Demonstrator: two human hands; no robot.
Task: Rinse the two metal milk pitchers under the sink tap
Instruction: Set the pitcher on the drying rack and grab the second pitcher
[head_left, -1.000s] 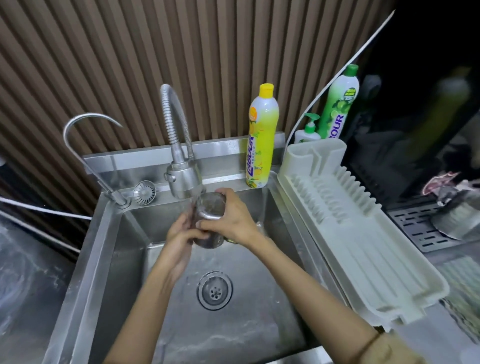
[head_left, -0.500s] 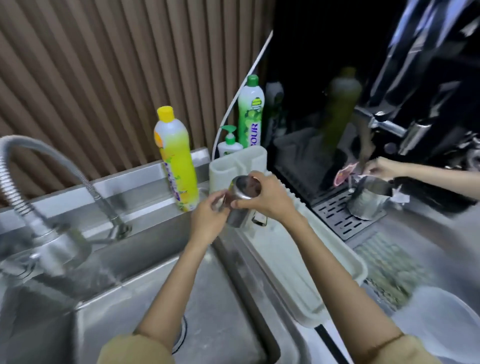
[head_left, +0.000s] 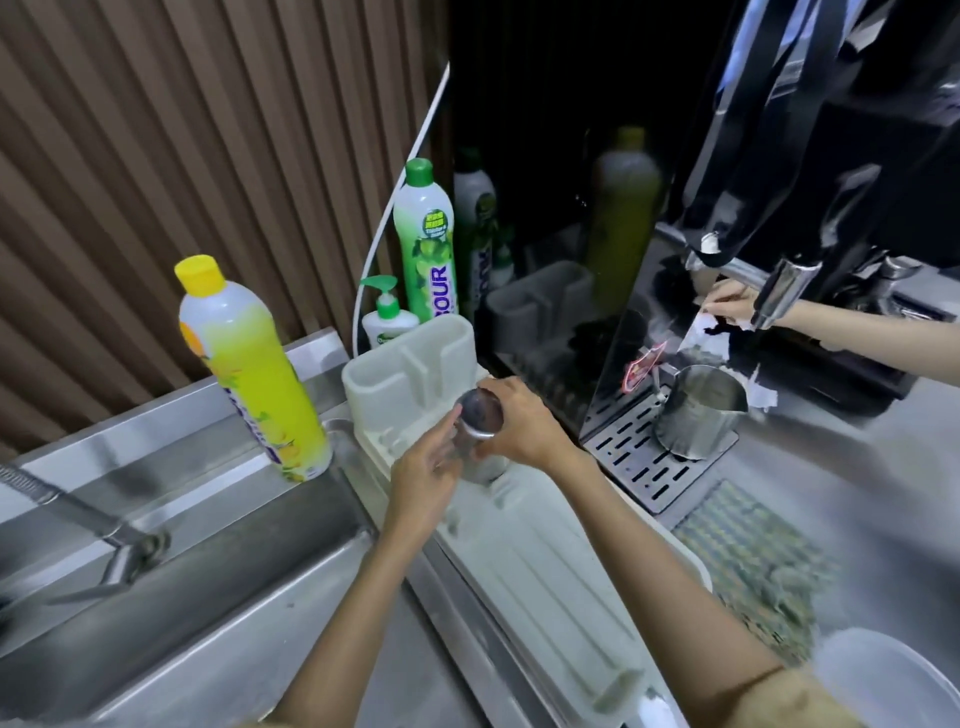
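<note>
Small pitcher (head_left: 479, 415) now inverted over drying rack (head_left: 545, 582) far end, moved off sink (head_left: 218, 613); my left hand (head_left: 423, 480) and right hand (head_left: 522, 423) both clasp it. Second pitcher (head_left: 698, 410) on drip tray (head_left: 631, 460).

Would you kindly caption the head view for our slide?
Both hands, left and right, hold a pitcher over the rack.

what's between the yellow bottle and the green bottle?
In the head view, a small white pump bottle stands between the yellow bottle and the green bottle, by the drying rack's cutlery holder.
</note>
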